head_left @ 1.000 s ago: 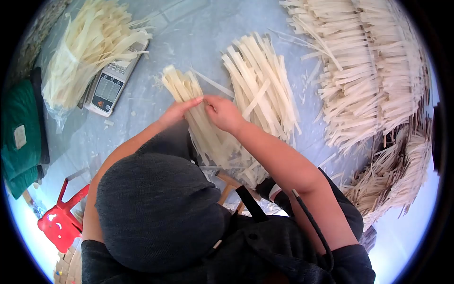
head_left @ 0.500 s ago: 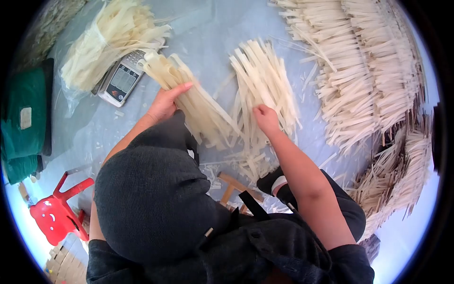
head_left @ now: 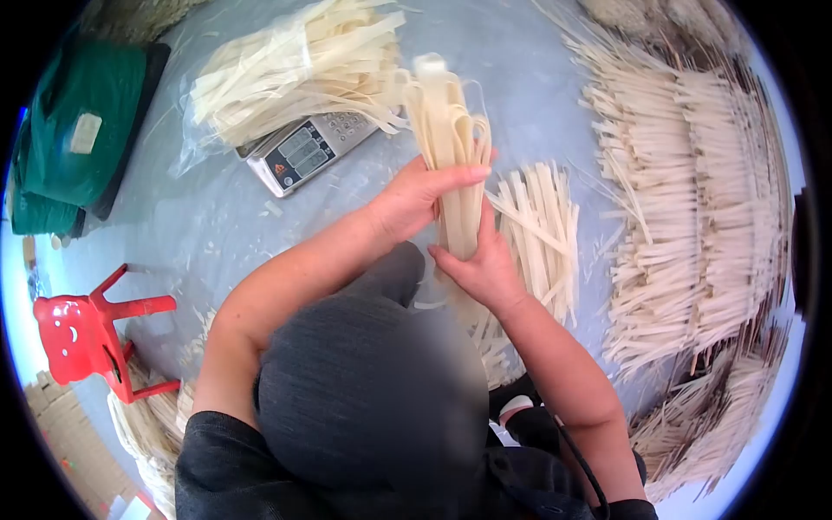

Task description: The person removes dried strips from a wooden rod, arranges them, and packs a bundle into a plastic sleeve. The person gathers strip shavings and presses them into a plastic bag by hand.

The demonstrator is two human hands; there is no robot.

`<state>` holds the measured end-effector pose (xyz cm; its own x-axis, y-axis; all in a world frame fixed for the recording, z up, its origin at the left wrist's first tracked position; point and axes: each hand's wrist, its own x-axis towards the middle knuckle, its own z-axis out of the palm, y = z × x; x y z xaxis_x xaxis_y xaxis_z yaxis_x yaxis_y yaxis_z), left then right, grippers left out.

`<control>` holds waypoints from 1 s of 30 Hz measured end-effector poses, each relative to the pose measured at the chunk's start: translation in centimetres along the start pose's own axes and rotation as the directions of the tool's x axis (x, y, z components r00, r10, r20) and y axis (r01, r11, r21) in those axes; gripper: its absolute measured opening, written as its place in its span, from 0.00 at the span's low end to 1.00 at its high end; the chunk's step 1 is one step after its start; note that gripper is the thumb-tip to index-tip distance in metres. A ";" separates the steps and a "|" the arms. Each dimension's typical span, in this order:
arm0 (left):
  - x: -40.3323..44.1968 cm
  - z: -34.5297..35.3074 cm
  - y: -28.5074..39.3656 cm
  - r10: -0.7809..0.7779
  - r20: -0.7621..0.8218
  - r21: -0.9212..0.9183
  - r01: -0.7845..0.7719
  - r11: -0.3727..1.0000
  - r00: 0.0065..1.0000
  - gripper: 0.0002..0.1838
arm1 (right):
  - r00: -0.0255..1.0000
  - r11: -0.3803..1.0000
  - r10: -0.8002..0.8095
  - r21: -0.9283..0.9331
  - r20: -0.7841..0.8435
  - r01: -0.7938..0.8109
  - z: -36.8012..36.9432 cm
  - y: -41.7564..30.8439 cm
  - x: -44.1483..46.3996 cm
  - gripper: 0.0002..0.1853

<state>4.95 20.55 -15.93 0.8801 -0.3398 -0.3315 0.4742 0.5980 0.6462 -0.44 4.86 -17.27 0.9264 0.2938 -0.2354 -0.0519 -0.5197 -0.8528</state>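
Both my hands are wrapped round one bundle of pale flat strips [head_left: 446,117], whose looped ends stick up above my fingers. My left hand [head_left: 420,195] grips it higher up, thumb across the front. Lower down, my right hand [head_left: 485,264] closes on the same bundle from the right. The bundle's lower end is partly hidden behind the dark cap. A loose pile of similar strips [head_left: 550,234] lies just right of my right hand. Up and to the left, a large wrapped bundle [head_left: 286,69] rests on a digital scale [head_left: 303,152].
Long rows of strips [head_left: 659,217] cover the right side, with more strips [head_left: 711,416] below them. On the left are a red stool [head_left: 74,338] and a green bag [head_left: 87,130]. A dark cap [head_left: 364,390] blocks the lower middle.
My right hand has left the loose pile and taken hold of the bundle. My left hand still holds that bundle, now more upright and further right. The view has shifted and turned.
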 end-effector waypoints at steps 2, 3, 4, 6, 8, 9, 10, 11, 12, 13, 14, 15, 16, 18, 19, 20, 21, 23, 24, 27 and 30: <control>0.1 -0.9 0.0 -0.047 0.013 0.015 0.046 0.999 0.999 0.25 | 1.000 0.999 -0.007 0.035 0.002 0.007 0.7 0.3 0.2 0.51; 0.0 -1.5 -0.3 -0.042 0.005 0.009 0.042 0.999 0.999 0.25 | 1.000 0.997 -0.005 0.075 -0.011 0.005 1.1 0.7 0.2 0.47; 0.0 -2.2 -0.8 -0.053 -0.008 -0.034 0.053 0.998 0.999 0.26 | 1.000 0.997 -0.004 0.074 -0.002 0.004 1.4 1.4 0.2 0.47; 0.1 -3.4 -1.7 -0.073 -0.024 -0.082 0.071 0.994 0.997 0.26 | 0.978 0.908 0.169 0.367 0.121 -0.202 1.9 2.8 -0.1 0.38; 0.4 -4.2 -2.7 -0.087 0.016 -0.158 0.088 0.983 0.996 0.24 | 0.972 0.882 0.208 0.409 0.108 -0.234 2.3 2.9 -0.6 0.34; 0.6 -4.8 -3.2 -0.087 0.018 -0.161 0.089 0.983 0.996 0.24 | 0.966 0.855 0.241 0.451 0.089 -0.255 2.4 2.8 -0.7 0.30; 0.7 -5.4 -3.7 -0.133 -0.014 -0.152 0.129 0.980 0.991 0.24 | 0.966 0.858 0.244 0.447 0.084 -0.255 2.4 2.7 -0.6 0.30; 0.9 -5.8 -4.2 -0.177 -0.043 -0.142 0.169 0.975 0.983 0.23 | 0.956 0.867 0.255 0.403 0.143 -0.292 2.5 2.5 -0.6 0.33; 0.9 -6.0 -4.4 -0.176 -0.035 -0.144 0.170 0.975 0.984 0.23 | 0.942 0.875 0.268 0.357 0.202 -0.326 2.6 2.3 -0.6 0.36; 1.0 -6.2 -4.4 -0.172 -0.062 -0.160 0.161 0.974 0.983 0.23 | 0.943 0.878 0.268 0.354 0.196 -0.323 3.1 2.2 -0.7 0.36; 1.2 -6.4 -4.3 -0.164 -0.089 -0.171 0.148 0.974 0.982 0.24 | 0.979 0.928 0.185 0.314 0.087 -0.203 4.0 2.2 -0.8 0.38; 1.3 -5.6 -3.6 -0.151 -0.083 -0.164 0.135 0.977 0.985 0.24 | 0.996 0.963 0.083 0.259 -0.020 -0.075 4.4 2.1 -0.6 0.40; 1.2 -4.2 -2.5 -0.113 -0.071 -0.091 0.106 0.990 0.991 0.24 | 0.968 0.903 0.234 0.349 0.085 -0.249 4.2 1.7 -0.1 0.41; 1.5 -1.9 0.3 -0.074 -0.051 -0.017 0.073 0.997 0.996 0.25 | 0.987 0.936 0.158 0.322 -0.016 -0.145 3.2 0.6 1.2 0.38; 2.0 -1.1 1.9 -0.007 -0.054 0.071 0.011 0.997 0.998 0.26 | 0.991 0.956 0.088 0.287 -0.102 -0.056 2.5 0.0 1.8 0.36; 2.4 -0.9 2.9 0.054 -0.059 0.154 -0.044 0.987 0.997 0.27 | 0.991 0.957 0.088 0.283 -0.098 -0.057 1.3 -0.6 2.6 0.36; 3.3 -2.1 4.1 0.197 -0.068 0.228 -0.177 0.957 0.978 0.29 | 0.992 0.961 0.112 0.260 -0.065 -0.092 -0.7 -1.3 3.8 0.34; 3.7 -4.5 8.4 0.508 -0.173 0.490 -0.373 0.788 0.844 0.31 | 0.996 0.985 0.082 0.156 -0.046 -0.074 -4.0 -3.0 6.2 0.31; 3.2 -5.1 11.1 0.669 -0.232 0.664 -0.388 0.639 0.706 0.32 | 0.998 0.997 0.026 0.074 -0.058 -0.022 -5.3 -3.9 7.2 0.30; 3.4 -11.6 14.5 0.913 -0.024 0.998 -0.042 0.045 0.408 0.30 | 0.996 0.978 -0.094 -0.189 -0.002 0.092 -7.3 -5.6 9.9 0.30; 4.0 -15.8 14.7 0.727 -0.222 0.961 0.272 0.049 0.650 0.26 | 0.986 0.936 -0.146 -0.312 0.079 0.164 -7.0 -8.3 12.5 0.29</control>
<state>15.74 39.45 -18.66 0.9217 0.3743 0.1016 0.2424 -0.7605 0.6023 14.19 7.25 -9.87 0.8915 0.4293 -0.1444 0.2195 -0.6884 -0.6914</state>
